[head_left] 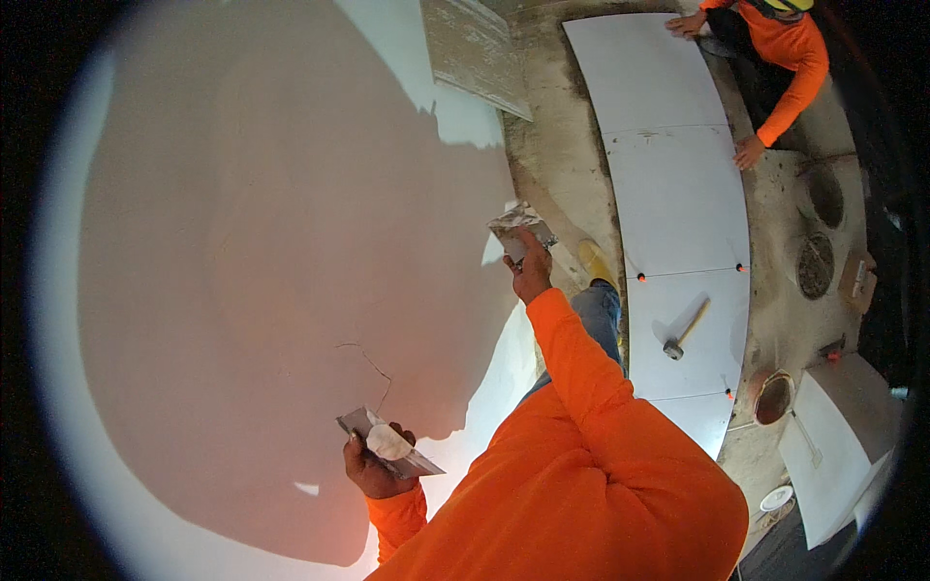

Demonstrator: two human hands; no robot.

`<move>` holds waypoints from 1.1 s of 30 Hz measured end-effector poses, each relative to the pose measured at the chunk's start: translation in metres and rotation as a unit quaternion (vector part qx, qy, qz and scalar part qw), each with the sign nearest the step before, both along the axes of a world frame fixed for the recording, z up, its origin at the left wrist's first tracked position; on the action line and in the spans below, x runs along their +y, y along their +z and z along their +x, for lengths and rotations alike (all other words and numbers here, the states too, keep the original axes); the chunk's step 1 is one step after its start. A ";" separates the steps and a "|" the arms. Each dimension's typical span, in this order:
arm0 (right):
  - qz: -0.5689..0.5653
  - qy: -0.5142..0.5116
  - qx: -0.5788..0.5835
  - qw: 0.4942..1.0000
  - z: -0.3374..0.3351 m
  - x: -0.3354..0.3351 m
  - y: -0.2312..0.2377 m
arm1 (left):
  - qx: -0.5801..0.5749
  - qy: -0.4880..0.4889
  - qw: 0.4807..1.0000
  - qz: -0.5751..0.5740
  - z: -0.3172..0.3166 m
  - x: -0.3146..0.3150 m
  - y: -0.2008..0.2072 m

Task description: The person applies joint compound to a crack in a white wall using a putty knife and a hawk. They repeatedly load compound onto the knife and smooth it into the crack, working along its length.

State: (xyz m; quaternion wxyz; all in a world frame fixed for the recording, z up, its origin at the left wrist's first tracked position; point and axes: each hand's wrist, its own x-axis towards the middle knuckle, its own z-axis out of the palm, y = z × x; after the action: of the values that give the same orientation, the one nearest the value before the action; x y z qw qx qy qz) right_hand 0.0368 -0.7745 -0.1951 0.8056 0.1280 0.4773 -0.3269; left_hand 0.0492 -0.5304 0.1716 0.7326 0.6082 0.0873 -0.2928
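Observation:
My left hand [366, 473] is closed around a flat metal plastering blade [415, 464], low in front of the pale wall [232, 242]. A lump of white filler [387, 443] sits on that blade. Farther up, my right hand [530, 276] grips a wide putty knife [511, 235], its blade smeared with white filler. This knife appears apart from the left blade; whether it touches the wall I cannot tell. A thin crack [379, 369] runs down the wall just above my left hand. My shadow covers much of the wall.
Along the right lie joined white panels [678, 194], with a mallet [675, 348] and small orange-black pieces on them. A co-worker [785, 48] crouches at the far end, hands at the panel edges. Buckets [773, 398] and a bent white sheet [838, 436] stand beyond.

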 end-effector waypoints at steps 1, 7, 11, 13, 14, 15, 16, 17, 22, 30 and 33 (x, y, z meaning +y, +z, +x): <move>0.018 -0.024 0.014 0.999 -0.007 -0.006 -0.003 | -0.011 0.000 1.000 0.017 0.000 -0.001 0.000; -0.075 -0.035 0.036 0.996 -0.062 -0.052 -0.028 | -0.019 0.031 0.999 0.034 -0.003 -0.002 0.000; -0.117 -0.009 -0.003 0.993 -0.049 -0.046 -0.022 | -0.024 -0.011 1.000 -0.015 0.002 0.005 -0.002; -0.087 0.038 0.006 0.995 -0.027 -0.029 -0.016 | -0.042 -0.020 0.998 -0.033 0.004 0.006 -0.003; -0.072 0.079 -0.014 0.994 -0.017 -0.018 -0.016 | -0.061 -0.003 0.998 -0.018 0.006 0.005 -0.003; -0.051 0.101 -0.006 0.994 -0.007 -0.007 -0.017 | -0.073 -0.014 0.997 -0.023 0.004 0.002 -0.001; -0.016 0.131 0.003 0.991 0.001 0.002 -0.022 | -0.083 0.011 0.997 0.002 0.004 -0.001 0.000; -0.012 0.120 0.005 0.993 0.005 0.009 -0.029 | -0.089 0.006 0.996 -0.001 0.006 -0.007 0.004; 0.064 0.083 -0.025 0.994 -0.003 0.015 -0.067 | -0.116 -0.051 0.989 -0.075 0.007 -0.043 0.016; 0.023 0.129 -0.072 0.989 0.036 0.041 -0.015 | -0.134 -0.027 0.989 -0.048 0.026 -0.075 0.017; 0.061 0.155 -0.068 0.984 0.059 0.057 0.009 | -0.127 -0.013 0.990 -0.054 0.031 -0.081 0.018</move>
State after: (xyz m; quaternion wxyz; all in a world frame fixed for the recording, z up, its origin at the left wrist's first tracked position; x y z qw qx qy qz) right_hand 0.0956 -0.7174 -0.1865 0.8677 0.1233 0.4545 -0.1594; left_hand 0.0802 -0.6117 0.1901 0.7660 0.6007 -0.0302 -0.2269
